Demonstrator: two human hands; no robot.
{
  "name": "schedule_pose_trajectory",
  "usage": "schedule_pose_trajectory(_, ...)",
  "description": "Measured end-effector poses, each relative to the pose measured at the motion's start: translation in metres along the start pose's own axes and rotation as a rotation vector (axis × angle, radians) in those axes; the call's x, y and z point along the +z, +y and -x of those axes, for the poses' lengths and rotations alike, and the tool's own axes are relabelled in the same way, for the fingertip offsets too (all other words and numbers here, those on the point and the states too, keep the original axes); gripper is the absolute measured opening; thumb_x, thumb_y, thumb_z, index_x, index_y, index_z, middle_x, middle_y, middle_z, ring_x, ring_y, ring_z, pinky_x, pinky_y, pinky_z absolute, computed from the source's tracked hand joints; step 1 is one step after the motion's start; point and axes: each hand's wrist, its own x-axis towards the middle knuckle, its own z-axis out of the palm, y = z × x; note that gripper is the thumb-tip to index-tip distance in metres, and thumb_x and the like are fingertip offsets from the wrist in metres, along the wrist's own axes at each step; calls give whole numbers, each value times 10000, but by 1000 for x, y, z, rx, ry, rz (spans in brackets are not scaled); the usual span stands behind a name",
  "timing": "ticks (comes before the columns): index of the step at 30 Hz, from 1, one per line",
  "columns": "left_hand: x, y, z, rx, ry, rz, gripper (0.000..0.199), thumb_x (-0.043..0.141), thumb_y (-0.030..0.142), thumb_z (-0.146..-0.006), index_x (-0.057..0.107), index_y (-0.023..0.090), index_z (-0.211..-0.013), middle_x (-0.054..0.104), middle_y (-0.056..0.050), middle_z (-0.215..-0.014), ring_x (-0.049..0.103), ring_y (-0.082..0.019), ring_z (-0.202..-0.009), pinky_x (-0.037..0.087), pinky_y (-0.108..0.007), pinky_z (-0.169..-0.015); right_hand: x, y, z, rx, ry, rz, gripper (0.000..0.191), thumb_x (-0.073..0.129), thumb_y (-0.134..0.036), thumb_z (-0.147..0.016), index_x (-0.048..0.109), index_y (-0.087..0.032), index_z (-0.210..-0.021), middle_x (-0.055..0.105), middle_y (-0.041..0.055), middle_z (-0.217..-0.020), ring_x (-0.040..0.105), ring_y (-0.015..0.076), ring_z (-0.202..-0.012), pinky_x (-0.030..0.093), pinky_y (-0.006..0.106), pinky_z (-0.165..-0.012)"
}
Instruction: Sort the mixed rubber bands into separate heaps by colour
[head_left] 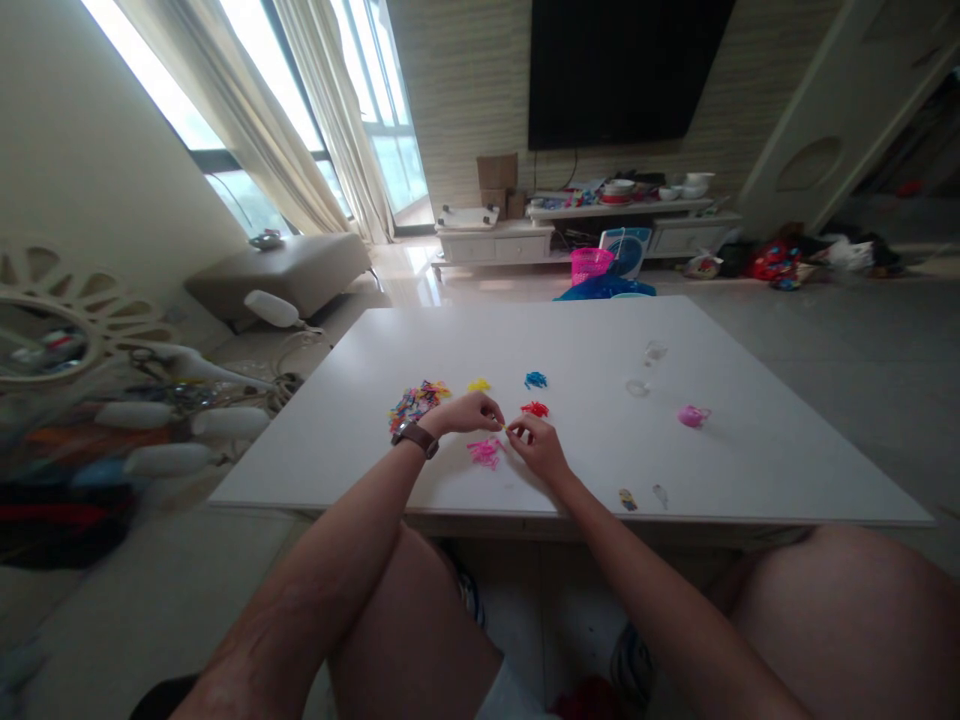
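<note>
My left hand (474,411), with a watch (414,438) at its wrist, and my right hand (541,448) meet above the table, fingertips pinched. Between them shows a tiny yellow strip (505,428), too small to name more exactly. Close under my hands lies a pile of pink strips (485,453). Just beyond are a red pile (535,409), a blue pile (535,380) and a small yellow pile (478,385). A larger mixed-colour heap (418,402) sits left of my left hand, partly covered by its wrist.
On the white table's (750,470) right side are a pink object (693,416), a clear round piece (637,387) and another clear piece (655,351). A small yellow-and-blue figure (627,498) and a pale clip-like piece (660,495) lie by the near edge.
</note>
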Motion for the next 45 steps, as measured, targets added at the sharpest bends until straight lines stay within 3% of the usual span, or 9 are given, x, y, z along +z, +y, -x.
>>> schedule_pose_trajectory(12, -1, -1, -1, 12, -17, 4, 199, 682, 261, -746, 780, 101, -815, 723, -52, -737, 573, -141, -674, 427, -253, -666, 1, -1, 2, 24, 6, -1, 79, 708, -256, -837, 654, -208, -870, 625, 4, -799, 578, 137, -668, 447, 253, -604)
schedule_pose_trajectory(19, 0, 2, 2, 2, -15, 25, 211, 689, 281, -753, 777, 99, -811, 708, -46, -719, 565, -142, -678, 417, -248, -657, 0, 0, 1, 20, 13, -15, 106, 640, -304, -909, 655, -211, -862, 644, 22, -816, 593, 143, -674, 464, 264, -609)
schedule_pose_trajectory(27, -2, -1, 1, 28, 35, -31, 317, 781, 342, -711, 774, 109, -924, 522, 34, -582, 442, -102, -567, 310, -234, -549, -1, -1, 0, 43, 36, -37, 107, 630, -284, -904, 654, -205, -836, 650, 26, -817, 593, 142, -666, 459, 265, -604)
schedule_pose_trajectory(35, -2, 4, 2, 34, 11, -32, 233, 713, 310, -750, 765, 104, -846, 589, -3, -624, 477, -110, -605, 344, -225, -564, -1, -1, 0, 57, 42, -33, 106, 626, -274, -902, 663, -207, -829, 646, 21, -791, 587, 142, -650, 459, 265, -599)
schedule_pose_trajectory(45, -7, -10, -5, -5, -21, 101, 171, 739, 259, -693, 762, 120, -790, 703, -45, -737, 590, -148, -704, 446, -244, -664, -3, -8, -2, 46, 72, -96, 116, 640, -218, -876, 674, -220, -765, 676, 21, -801, 571, 147, -643, 441, 266, -586)
